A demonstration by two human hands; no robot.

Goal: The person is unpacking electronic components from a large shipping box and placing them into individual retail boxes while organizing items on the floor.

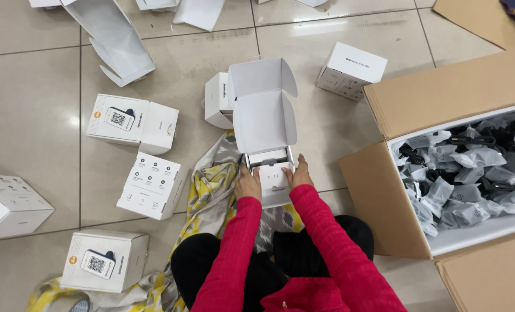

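Observation:
I sit on a tiled floor with an open white carton (pixel 264 118) in front of my knees, its lid flipped up and away from me. A pale device or insert (pixel 273 174) lies inside its lower part. My left hand (pixel 248 184) grips the carton's left side, and my right hand (pixel 298 174) grips its right side. Both arms wear red knitted sleeves.
Several closed white cartons lie around: (pixel 133 122), (pixel 152 185), (pixel 105 260), (pixel 8 205), (pixel 350 70), (pixel 218 99). A flattened white carton (pixel 115 40) lies far left. A large brown cardboard box (pixel 396 196) at right holds bagged black cables (pixel 471 167). A yellow-grey cloth (pixel 211 185) lies under me.

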